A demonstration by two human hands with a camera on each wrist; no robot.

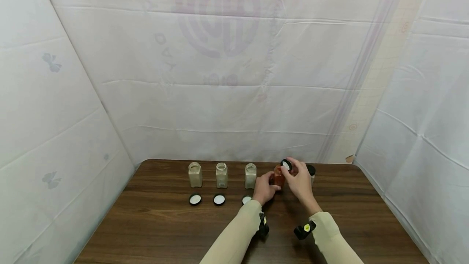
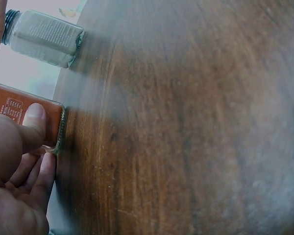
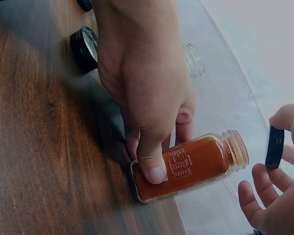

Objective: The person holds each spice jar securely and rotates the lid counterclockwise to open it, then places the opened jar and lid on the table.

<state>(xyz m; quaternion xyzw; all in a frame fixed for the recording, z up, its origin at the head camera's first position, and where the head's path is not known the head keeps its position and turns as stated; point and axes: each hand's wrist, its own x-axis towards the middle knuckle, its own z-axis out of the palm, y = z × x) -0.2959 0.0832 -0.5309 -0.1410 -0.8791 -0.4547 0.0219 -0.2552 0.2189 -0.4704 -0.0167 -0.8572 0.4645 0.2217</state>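
Observation:
A glass jar of orange-red powder [image 3: 201, 159] stands on the table with its threaded mouth uncovered. My left hand [image 1: 265, 188] grips the lower part of this jar, thumb across its printed side in both wrist views. Just above and beside the mouth, my right hand [image 1: 301, 180] pinches a black lid [image 3: 275, 147] by its edge, apart from the jar. The lid's white inner face shows in the head view. Close behind the right hand stands a jar of pale powder [image 2: 46, 36] with its black lid on.
Three uncovered jars of pale powder stand in a row to the left: a left jar [image 1: 195, 175], a middle jar [image 1: 221, 176] and a right jar [image 1: 250, 177]. Before them lie upturned black lids [image 1: 195, 199]. White cloth [image 1: 220, 105] hangs behind the wooden table [image 1: 154, 223].

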